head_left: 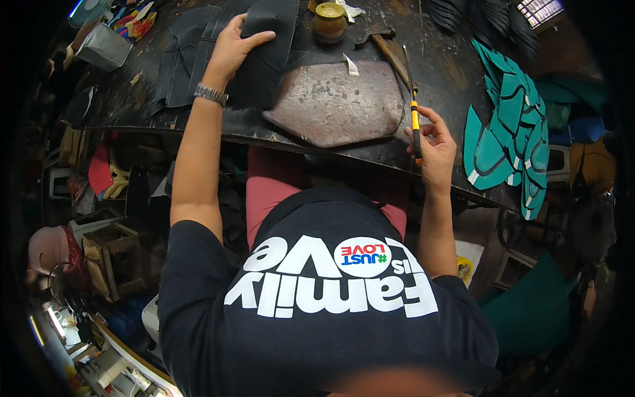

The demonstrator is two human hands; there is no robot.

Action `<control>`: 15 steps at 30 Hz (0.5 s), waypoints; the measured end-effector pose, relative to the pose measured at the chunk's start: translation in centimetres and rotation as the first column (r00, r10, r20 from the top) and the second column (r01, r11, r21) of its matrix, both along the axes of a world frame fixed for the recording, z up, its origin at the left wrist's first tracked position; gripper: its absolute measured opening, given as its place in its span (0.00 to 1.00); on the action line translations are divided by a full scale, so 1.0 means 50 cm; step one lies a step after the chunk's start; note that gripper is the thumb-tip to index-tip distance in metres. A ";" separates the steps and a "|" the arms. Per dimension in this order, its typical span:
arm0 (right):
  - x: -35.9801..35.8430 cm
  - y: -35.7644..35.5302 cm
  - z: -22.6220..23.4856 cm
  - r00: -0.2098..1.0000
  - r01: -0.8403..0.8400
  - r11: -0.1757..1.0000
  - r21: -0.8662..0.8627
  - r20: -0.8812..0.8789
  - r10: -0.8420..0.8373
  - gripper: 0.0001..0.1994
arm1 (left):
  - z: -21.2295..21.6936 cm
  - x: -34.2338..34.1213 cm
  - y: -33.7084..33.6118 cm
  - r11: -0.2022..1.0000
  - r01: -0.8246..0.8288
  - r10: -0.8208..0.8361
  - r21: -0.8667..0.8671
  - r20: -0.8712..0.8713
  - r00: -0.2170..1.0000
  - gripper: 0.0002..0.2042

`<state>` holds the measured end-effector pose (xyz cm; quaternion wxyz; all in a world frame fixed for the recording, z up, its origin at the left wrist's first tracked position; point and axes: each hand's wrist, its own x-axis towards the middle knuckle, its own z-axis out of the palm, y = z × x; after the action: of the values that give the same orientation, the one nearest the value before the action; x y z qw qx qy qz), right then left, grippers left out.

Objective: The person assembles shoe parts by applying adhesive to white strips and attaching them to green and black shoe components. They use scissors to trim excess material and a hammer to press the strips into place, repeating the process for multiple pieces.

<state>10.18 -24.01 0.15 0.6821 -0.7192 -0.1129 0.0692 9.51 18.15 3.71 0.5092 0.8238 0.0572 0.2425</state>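
Observation:
My left hand (233,49), with a watch on its wrist, rests at the left edge of a stack of black sheet pieces (264,73). Its thumb stretches out to the right over the top sheet, apart from the fingers. In my right hand (436,145) is a slim tool with a yellow and black handle (415,122), its thin dark shaft pointing away from me. The fingers close around the lower handle at the table's front edge. Between my hands lies a worn brown-grey slab (340,102) with angled corners. A small white scrap (351,65) sits on its far edge.
A hammer (390,56) lies behind the slab, near a brass-coloured pot (329,25). Teal cut pieces (506,132) are piled at the right edge of the dark table (450,66). More black pieces (182,73) lie left, with a metal tin (104,46) beyond.

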 end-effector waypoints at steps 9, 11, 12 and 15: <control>0.085 -0.090 -0.018 0.890 0.409 0.604 -0.684 0.446 -0.096 0.16 | -0.044 0.029 -0.089 0.391 -0.321 0.451 0.863 0.125 0.884 0.37; 0.090 -0.094 -0.001 0.898 0.405 0.486 -0.774 0.438 -0.050 0.14 | -0.058 0.019 -0.128 0.458 -0.263 0.370 0.849 0.086 0.925 0.33; 0.091 -0.093 0.010 0.907 0.380 0.459 -0.803 0.421 -0.015 0.13 | -0.069 0.010 -0.148 0.534 -0.213 0.263 0.819 0.078 0.962 0.31; 0.096 -0.086 0.044 0.950 0.249 0.328 -0.911 0.296 0.102 0.14 | -0.098 -0.029 -0.201 0.690 0.025 0.094 0.723 -0.124 0.988 0.26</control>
<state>14.98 -28.32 2.34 0.1167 -0.9856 -0.1211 -0.0200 8.06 8.08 -1.19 0.1339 0.9721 0.0113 0.1921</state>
